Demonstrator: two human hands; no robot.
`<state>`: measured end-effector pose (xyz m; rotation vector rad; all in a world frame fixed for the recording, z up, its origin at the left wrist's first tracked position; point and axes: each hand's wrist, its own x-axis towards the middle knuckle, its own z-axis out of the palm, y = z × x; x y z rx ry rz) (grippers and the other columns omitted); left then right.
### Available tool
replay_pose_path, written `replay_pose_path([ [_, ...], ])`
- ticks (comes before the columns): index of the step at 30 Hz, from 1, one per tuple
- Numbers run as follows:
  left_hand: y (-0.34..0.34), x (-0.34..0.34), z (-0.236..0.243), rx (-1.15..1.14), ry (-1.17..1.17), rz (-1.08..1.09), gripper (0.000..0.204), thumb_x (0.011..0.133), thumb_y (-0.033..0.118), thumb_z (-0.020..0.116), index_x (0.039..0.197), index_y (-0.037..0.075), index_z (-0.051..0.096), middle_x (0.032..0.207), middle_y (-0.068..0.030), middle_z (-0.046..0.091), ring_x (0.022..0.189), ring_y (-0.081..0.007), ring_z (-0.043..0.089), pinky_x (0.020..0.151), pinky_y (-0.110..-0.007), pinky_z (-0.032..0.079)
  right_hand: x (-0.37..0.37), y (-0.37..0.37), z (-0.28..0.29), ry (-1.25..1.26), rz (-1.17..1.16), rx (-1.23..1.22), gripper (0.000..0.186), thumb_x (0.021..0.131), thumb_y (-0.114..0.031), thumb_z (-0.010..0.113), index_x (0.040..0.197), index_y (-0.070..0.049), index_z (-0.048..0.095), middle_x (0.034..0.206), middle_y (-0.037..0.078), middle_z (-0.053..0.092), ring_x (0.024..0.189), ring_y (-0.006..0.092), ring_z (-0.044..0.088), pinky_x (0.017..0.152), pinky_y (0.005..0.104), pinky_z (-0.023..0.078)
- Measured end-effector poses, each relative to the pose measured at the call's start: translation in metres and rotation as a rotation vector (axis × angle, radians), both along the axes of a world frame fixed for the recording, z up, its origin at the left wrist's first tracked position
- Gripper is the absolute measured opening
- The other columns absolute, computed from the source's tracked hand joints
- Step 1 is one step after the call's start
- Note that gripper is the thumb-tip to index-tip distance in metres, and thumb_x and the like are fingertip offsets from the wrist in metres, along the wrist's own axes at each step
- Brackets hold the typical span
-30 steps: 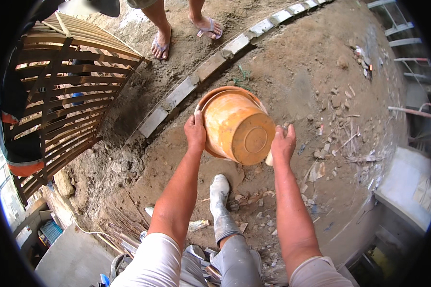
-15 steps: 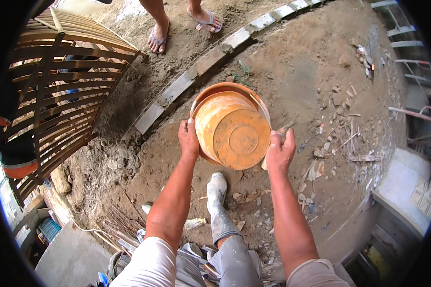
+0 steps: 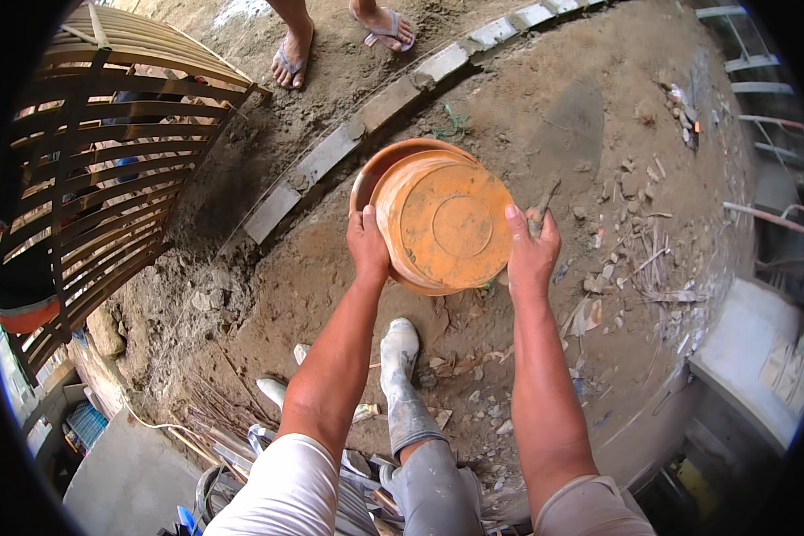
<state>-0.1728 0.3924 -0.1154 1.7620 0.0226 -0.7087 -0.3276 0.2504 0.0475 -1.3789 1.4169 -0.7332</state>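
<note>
An orange plastic bucket (image 3: 451, 228), smeared with dried grit, is tipped with its round bottom turned up toward me. My left hand (image 3: 366, 241) grips its left side, thumb along the edge. My right hand (image 3: 531, 250) grips the right side and also holds a small tool with a thin, dirty shank (image 3: 547, 201), mostly hidden by the fingers. Below the bucket is bare dirt, where my grey, muddy boot (image 3: 400, 357) stands.
A curving row of pale blocks (image 3: 326, 156) crosses the dirt. Beyond it stand another person's feet in flip-flops (image 3: 290, 64). A slatted bamboo panel (image 3: 125, 152) is at left, sticks and debris (image 3: 205, 429) lower left, concrete structures (image 3: 746, 357) at right.
The bucket has tilted further, showing more of its bottom, and has shifted slightly up in view. My right hand has risen a little with it.
</note>
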Motion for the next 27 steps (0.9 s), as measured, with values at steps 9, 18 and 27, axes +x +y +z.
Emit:
replay_pose_path([
  [9,-0.010,0.013,0.039,-0.221,0.044,0.033,0.029,0.103,0.027,0.048,0.094,0.001,0.058,0.084,-0.0052,0.061,0.076,-0.0107,0.053,0.070,-0.030,0.046,-0.001,0.024,0.047,-0.332,-0.032,-0.145,0.020,0.090,-0.012,0.071,0.091,-0.001,0.055,0.096,0.012,0.067,0.087,0.0139,0.060,0.082,0.0307,0.050],
  [18,-0.012,0.017,0.025,-0.008,0.074,-0.041,0.038,0.100,0.029,0.047,0.122,0.000,0.059,0.109,-0.0204,0.067,0.100,-0.0328,0.064,0.088,-0.042,0.047,0.009,0.021,0.030,-0.202,-0.087,-0.062,0.019,0.092,-0.013,0.069,0.087,-0.001,0.054,0.085,0.004,0.060,0.078,0.0122,0.052,0.074,0.0296,0.046],
  [27,0.013,0.016,0.048,0.106,-0.046,-0.162,0.031,0.103,0.029,0.045,0.094,0.002,0.057,0.086,-0.0066,0.056,0.082,-0.0130,0.052,0.076,-0.031,0.045,-0.034,0.041,-0.010,-0.207,-0.233,0.197,0.020,0.090,-0.015,0.070,0.096,-0.007,0.052,0.093,0.001,0.056,0.087,0.0138,0.052,0.081,0.0304,0.045],
])
